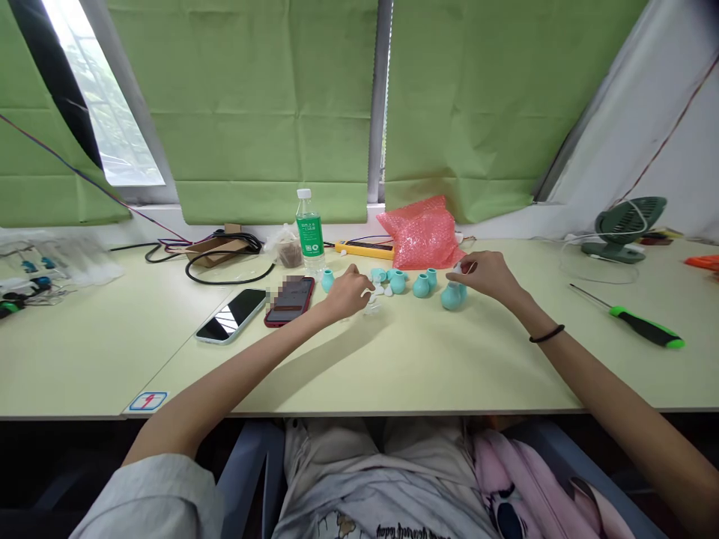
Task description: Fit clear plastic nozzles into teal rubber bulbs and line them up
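Over the middle of the table, my left hand (349,293) has its fingers bent and drawn together among small white pieces (380,290). Whatever its fingertips hold is too small to make out. Just below them lies a clear plastic bit (371,308). My right hand (487,275) pinches what looks like a small white piece (459,267), right above a turquoise vase-shaped piece (450,296); its fingers partly cover that spot. Between the hands stand more small turquoise vases (421,285), several in a loose group, and one turquoise vase (328,280) stands left of my left hand.
Two phones (231,316) (289,302) lie at the left. Behind stand a water bottle (310,233), a pink bubble-wrap bag (422,233) and a yellow tool (364,250). A screwdriver (645,326) and a small green fan (625,227) are at the right. Black cables (225,278) lie back left.
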A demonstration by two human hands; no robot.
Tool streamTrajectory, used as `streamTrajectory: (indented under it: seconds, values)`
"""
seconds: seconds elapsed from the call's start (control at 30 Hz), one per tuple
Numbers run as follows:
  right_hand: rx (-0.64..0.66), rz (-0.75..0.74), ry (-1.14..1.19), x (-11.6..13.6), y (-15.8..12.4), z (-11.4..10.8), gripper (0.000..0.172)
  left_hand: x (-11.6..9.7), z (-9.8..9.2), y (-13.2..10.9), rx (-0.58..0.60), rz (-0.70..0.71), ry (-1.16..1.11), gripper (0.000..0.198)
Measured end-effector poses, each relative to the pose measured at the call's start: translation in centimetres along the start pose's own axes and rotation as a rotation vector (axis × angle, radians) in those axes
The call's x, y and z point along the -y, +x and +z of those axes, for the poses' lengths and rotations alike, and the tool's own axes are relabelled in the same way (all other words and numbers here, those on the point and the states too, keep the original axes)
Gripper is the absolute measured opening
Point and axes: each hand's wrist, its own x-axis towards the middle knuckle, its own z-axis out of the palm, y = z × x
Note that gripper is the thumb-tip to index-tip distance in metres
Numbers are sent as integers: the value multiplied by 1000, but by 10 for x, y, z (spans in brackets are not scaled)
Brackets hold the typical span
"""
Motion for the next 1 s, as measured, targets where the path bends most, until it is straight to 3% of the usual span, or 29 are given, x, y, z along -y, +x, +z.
streamTrajectory:
  seconds: [0.17,0.3,0.5,0.63,0.73,0.87,0.93,1.0]
  values:
    - [46,4,-49,-2,1,4,28,9,2,30,219,78,87,20]
    - [85,-14,-42,2,1,6,29,10,5,37,371,80,150,15]
    - [73,1,-72,2,2,11,28,3,-5,31,359,98,255,10]
    - [85,29,-116,1,3,11,29,2,-5,28,415,65,345,9]
    - [-11,17,-175,7,2,8,37,1,-2,26,446,30,394,11]
    - [-245,-139,-199,33,-9,8,37,0,3,24,395,33,405,14]
    - [-160,-328,-152,52,-17,16,30,2,5,23,380,45,390,14]
    - [30,-514,-107,70,-23,31,25,5,7,22,368,48,380,14]
